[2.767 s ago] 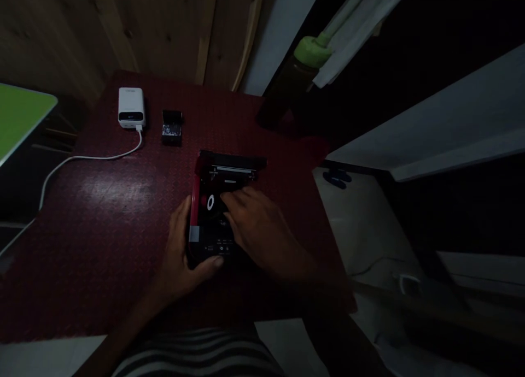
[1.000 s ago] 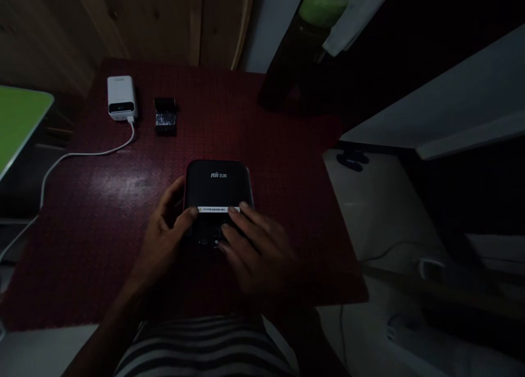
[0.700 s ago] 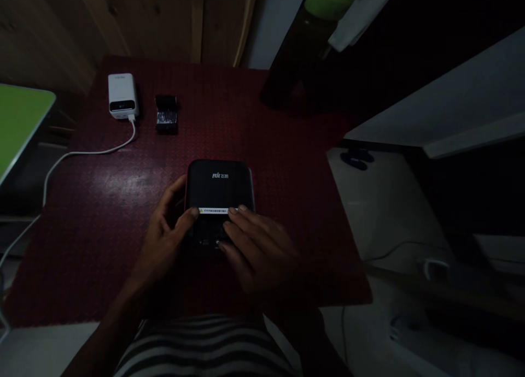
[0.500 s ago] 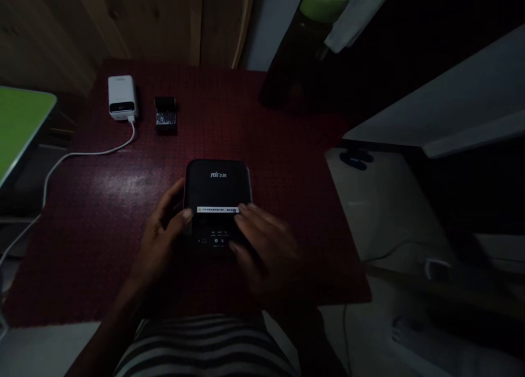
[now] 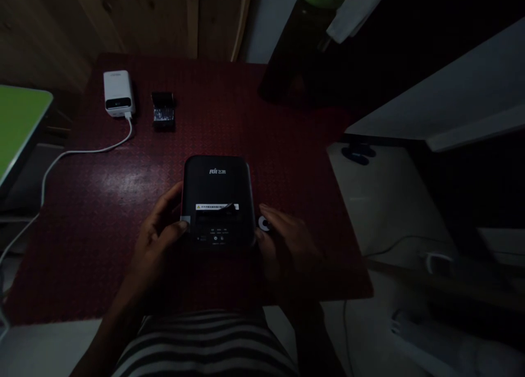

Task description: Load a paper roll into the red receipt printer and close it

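Observation:
A black box-shaped printer with a white logo and a pale warning strip on its closed lid sits mid-table on the dark red table. My left hand clasps its left side, thumb on the top edge by a small grey tab. My right hand is curled against its right side, fingertips at a small pale round part there. The near row of small buttons on the lid is uncovered.
A white power bank with a white cable lies at the far left, with a small black block beside it. A dark bottle with a green cap stands far right. A green surface sits left of the table.
The printer's lid was open and has been closed. My right hand then slid off the lid to the printer's right side, while my left hand stayed on the left side.

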A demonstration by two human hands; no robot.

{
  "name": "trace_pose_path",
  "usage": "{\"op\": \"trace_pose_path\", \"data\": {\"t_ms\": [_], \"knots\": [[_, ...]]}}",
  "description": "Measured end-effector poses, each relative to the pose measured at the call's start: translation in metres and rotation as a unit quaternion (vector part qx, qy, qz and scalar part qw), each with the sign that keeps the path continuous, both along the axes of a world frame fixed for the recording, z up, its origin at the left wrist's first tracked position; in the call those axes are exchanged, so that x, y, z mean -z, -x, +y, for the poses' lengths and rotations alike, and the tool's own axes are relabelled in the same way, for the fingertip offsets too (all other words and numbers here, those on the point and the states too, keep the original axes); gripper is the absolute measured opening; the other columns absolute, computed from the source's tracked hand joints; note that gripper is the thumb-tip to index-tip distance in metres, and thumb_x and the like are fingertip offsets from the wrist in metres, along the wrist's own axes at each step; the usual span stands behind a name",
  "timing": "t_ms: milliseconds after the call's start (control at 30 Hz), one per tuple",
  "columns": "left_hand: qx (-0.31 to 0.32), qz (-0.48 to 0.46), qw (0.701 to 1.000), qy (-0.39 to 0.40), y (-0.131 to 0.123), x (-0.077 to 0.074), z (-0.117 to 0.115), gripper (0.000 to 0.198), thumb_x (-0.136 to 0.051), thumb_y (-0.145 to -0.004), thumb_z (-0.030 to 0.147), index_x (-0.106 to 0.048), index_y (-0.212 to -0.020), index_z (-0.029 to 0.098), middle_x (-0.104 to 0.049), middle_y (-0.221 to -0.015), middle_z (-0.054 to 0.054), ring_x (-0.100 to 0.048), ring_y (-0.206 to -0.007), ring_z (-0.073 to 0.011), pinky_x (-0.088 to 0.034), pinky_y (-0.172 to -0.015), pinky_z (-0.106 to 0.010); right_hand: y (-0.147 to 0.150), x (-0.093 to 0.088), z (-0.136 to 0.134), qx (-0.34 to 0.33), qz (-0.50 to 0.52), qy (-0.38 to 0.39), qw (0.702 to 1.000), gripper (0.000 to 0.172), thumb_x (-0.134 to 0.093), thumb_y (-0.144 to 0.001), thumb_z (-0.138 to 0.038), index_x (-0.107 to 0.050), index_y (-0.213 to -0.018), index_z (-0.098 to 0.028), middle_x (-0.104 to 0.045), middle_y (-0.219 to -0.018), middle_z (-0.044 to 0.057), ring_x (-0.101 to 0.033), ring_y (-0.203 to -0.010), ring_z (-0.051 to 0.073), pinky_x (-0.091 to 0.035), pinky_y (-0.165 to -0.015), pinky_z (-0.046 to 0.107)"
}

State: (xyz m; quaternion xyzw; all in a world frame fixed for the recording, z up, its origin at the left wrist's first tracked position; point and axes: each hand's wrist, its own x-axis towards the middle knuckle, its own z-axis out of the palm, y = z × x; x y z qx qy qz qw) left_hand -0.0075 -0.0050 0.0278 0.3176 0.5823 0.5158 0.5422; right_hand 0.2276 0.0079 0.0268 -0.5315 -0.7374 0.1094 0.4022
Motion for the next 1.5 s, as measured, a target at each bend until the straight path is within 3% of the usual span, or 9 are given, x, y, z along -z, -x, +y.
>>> {"op": "trace_pose_path", "data": {"t_ms": [267,633,800,900,1000,1133,1233,1367,1500], "knots": [[-0.012,-0.004,1.000,0.022,-0.007,-0.014,0.003,0.063,-0.080,-0.095,0.034,-0.070,-0.157,0.031,-0.070,-0.163,-0.008,-0.068,-0.149,-0.0364,-0.063,-0.115,-0.047,-0.001,0.003,0.005,0.009,0.016,-0.004,1.000,0.027,-0.066,-0.110,-0.022,-0.076,-0.135,-0.029,-0.088,-0.126,0.006,-0.084,-0.114,0.027,-0.068,-0.098,0.047],[-0.024,0.000,0.999,0.025,-0.011,-0.011,0.002,0.065,-0.079,-0.095,0.035,-0.069,-0.159,0.032,-0.069,-0.164,-0.007,-0.066,-0.150,-0.0360,-0.060,-0.117,-0.046,0.004,-0.008,0.006,0.012,-0.009,-0.035,0.999,0.026,-0.067,-0.111,-0.020,-0.076,-0.134,-0.028,-0.088,-0.124,0.006,-0.085,-0.112,0.026,-0.067,-0.103,0.047],[0.004,0.035,0.999,-0.029,-0.006,0.002,-0.003,0.064,-0.074,-0.100,0.041,-0.065,-0.163,0.033,-0.062,-0.172,-0.006,-0.059,-0.158,-0.0359,-0.057,-0.121,-0.048,0.009,-0.025,0.032,-0.096,-0.059,-0.066,0.991,0.028,-0.064,-0.111,-0.009,-0.076,-0.132,-0.023,-0.088,-0.126,0.009,-0.084,-0.116,0.025,-0.065,-0.105,0.044],[0.020,0.087,0.993,-0.077,-0.005,0.011,-0.008,0.069,-0.074,-0.102,0.048,-0.059,-0.167,0.032,-0.057,-0.176,-0.007,-0.050,-0.165,-0.0363,-0.043,-0.135,-0.054,0.025,-0.035,0.063,-0.177,-0.144,-0.013,0.974,0.025,-0.062,-0.111,-0.009,-0.079,-0.125,-0.020,-0.088,-0.125,0.010,-0.082,-0.116,0.026,-0.064,-0.103,0.044],[0.050,0.150,0.979,-0.129,-0.006,0.023,-0.011,0.087,-0.082,-0.097,0.051,-0.048,-0.174,0.031,-0.047,-0.182,-0.011,-0.039,-0.171,-0.0386,-0.030,-0.141,-0.060,0.050,-0.043,0.088,-0.191,-0.275,0.085,0.938,0.027,-0.062,-0.107,-0.005,-0.081,-0.118,-0.020,-0.088,-0.114,0.011,-0.083,-0.105,0.029,-0.064,-0.095,0.044],[0.067,0.177,0.968,-0.163,-0.004,0.039,-0.012,0.093,-0.083,-0.096,0.052,-0.043,-0.177,0.032,-0.043,-0.183,-0.014,-0.038,-0.171,-0.0405,-0.031,-0.139,-0.063,0.076,-0.048,0.099,-0.187,-0.345,0.138,0.909,0.031,-0.062,-0.105,0.000,-0.080,-0.125,-0.015,-0.086,-0.110,0.018,-0.086,-0.097,0.033,-0.067,-0.085,0.043],[0.067,0.179,0.966,-0.177,-0.001,0.044,-0.011,0.094,-0.085,-0.096,0.052,-0.043,-0.177,0.032,-0.042,-0.183,-0.014,-0.038,-0.171,-0.0407,-0.031,-0.139,-0.063,0.081,-0.047,0.098,-0.198,-0.349,0.150,0.904,0.032,-0.066,-0.101,0.003,-0.080,-0.122,-0.016,-0.087,-0.108,0.016,-0.087,-0.096,0.033,-0.067,-0.081,0.040],[0.068,0.179,0.965,-0.180,-0.001,0.045,-0.011,0.094,-0.085,-0.096,0.049,-0.042,-0.178,0.031,-0.044,-0.182,-0.015,-0.040,-0.170,-0.0410,-0.031,-0.139,-0.063,0.080,-0.045,0.101,-0.205,-0.361,0.163,0.895,0.033,-0.068,-0.098,0.005,-0.081,-0.116,-0.019,-0.088,-0.099,0.011,-0.087,-0.086,0.030,-0.064,-0.073,0.035],[0.057,0.172,0.967,-0.176,-0.004,0.042,-0.010,0.092,-0.084,-0.095,0.050,-0.045,-0.176,0.030,-0.045,-0.181,-0.015,-0.041,-0.170,-0.0413,-0.033,-0.139,-0.062,0.076,-0.050,0.106,-0.211,-0.363,0.163,0.893,0.030,-0.072,-0.100,-0.002,-0.079,-0.123,-0.020,-0.088,-0.109,0.011,-0.086,-0.092,0.028,-0.064,-0.078,0.035]]}}
